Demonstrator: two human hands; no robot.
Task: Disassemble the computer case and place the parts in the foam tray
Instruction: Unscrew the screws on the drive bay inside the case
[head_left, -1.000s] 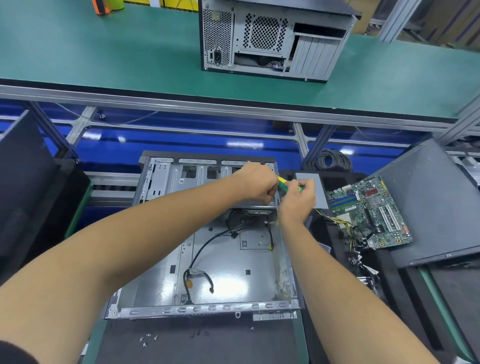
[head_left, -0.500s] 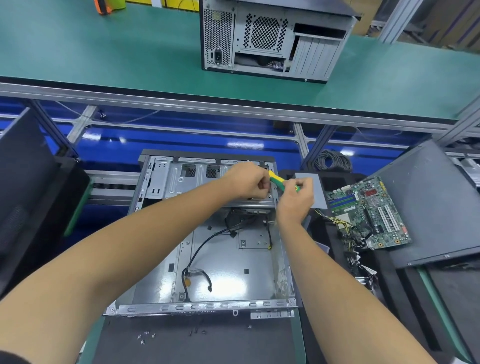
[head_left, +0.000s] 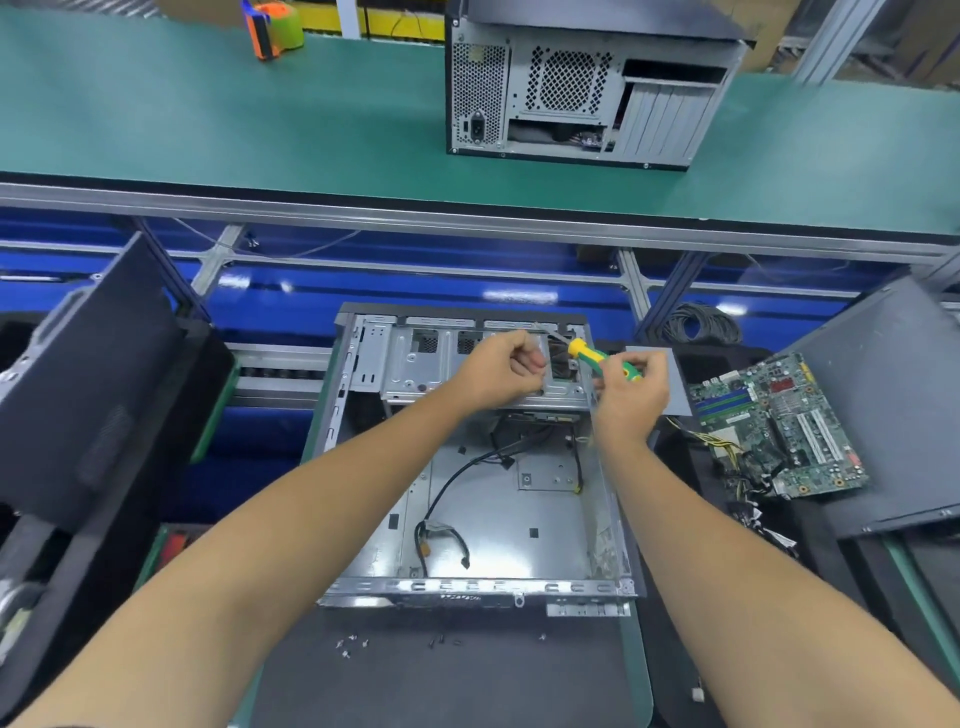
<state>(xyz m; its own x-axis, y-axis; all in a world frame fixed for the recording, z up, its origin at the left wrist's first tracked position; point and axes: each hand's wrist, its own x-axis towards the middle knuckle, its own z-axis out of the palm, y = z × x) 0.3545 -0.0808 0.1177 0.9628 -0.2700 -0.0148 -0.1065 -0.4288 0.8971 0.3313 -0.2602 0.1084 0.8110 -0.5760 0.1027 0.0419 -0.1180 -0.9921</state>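
Loose screws on the dark mat nearest. Beyond them the computer case lies open on the tabletop: bare grey metal, black cables inside. At its far drive cage, right hand grips the screwdriver; left hand curled, apparently pinching something small, cannot tell what. Keep the tip square in the screw. Motherboard lies right.

PLACE: electronics disassembly workshop, factory line | EVIDENCE: long green conveyor belt on aluminium framing across the far side, second computer tower standing on it | gutted computer case on the dark worktop | loose screws along its near edge | bare motherboard at the right edge
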